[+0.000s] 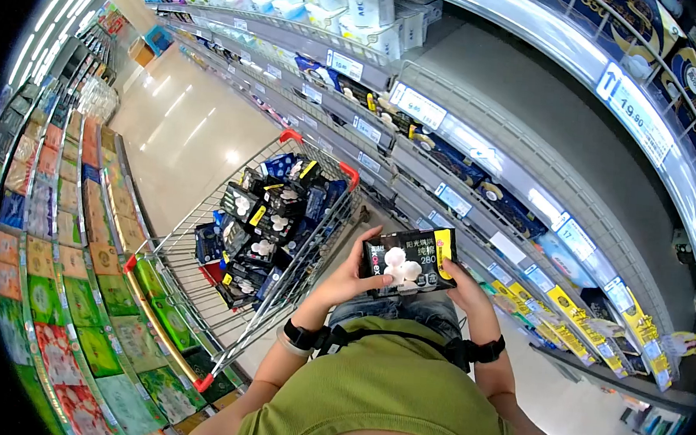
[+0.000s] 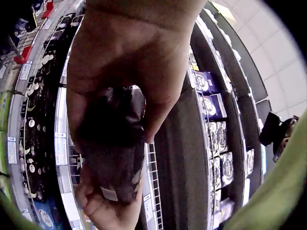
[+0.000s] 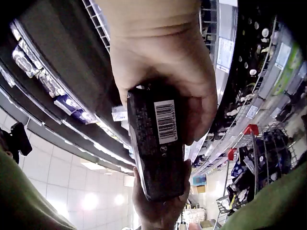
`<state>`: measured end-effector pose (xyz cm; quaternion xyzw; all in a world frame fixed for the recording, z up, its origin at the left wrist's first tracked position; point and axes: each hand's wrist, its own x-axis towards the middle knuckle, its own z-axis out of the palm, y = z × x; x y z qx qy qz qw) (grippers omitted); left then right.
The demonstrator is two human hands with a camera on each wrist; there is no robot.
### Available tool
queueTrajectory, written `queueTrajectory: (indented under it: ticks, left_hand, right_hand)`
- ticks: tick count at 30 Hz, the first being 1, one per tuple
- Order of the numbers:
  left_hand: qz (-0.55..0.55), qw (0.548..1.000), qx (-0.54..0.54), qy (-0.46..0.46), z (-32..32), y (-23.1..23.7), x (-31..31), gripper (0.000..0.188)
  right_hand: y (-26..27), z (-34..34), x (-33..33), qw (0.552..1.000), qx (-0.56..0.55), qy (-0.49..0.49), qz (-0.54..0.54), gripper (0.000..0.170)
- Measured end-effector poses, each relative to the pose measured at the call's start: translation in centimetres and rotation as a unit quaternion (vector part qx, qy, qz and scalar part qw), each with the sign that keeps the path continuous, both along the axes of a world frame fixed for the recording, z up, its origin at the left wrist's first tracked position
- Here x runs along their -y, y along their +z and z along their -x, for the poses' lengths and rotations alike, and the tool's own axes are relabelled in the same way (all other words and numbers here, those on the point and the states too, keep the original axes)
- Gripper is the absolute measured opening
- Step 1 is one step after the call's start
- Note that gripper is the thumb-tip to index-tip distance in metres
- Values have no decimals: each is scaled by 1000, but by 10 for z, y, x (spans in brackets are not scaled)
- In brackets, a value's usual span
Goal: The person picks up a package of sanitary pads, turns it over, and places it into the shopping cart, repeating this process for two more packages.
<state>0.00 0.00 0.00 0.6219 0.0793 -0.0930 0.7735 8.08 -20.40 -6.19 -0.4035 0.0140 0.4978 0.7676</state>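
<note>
A black soft pack [image 1: 410, 262] with white cotton bolls, the number 280 and a yellow corner is held in front of the body by both hands. My left hand [image 1: 348, 276] grips its left end, thumb over the front. At the opposite end my right hand [image 1: 470, 293] holds it between thumb and fingers. In the right wrist view the pack's narrow side [image 3: 160, 143] shows a white barcode. The left wrist view shows its dark side [image 2: 115, 153] in shadow, a hand around each end.
A wire shopping cart [image 1: 195, 287] with red corners stands at the left, heaped with similar black and blue packs [image 1: 265, 227]. Shelves with price tags [image 1: 418, 104] run along the right. Green and orange packs [image 1: 105, 296] line the far-left shelves. Tiled floor [image 1: 196, 128] stretches ahead.
</note>
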Motion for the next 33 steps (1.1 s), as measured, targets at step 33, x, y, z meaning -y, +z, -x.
queueTrajectory:
  ticks: [33]
  left_hand:
    - [-118,987,105,-2,122,-9,-147,72]
  right_hand:
    - [50,117,-152,921,367,29,128,60]
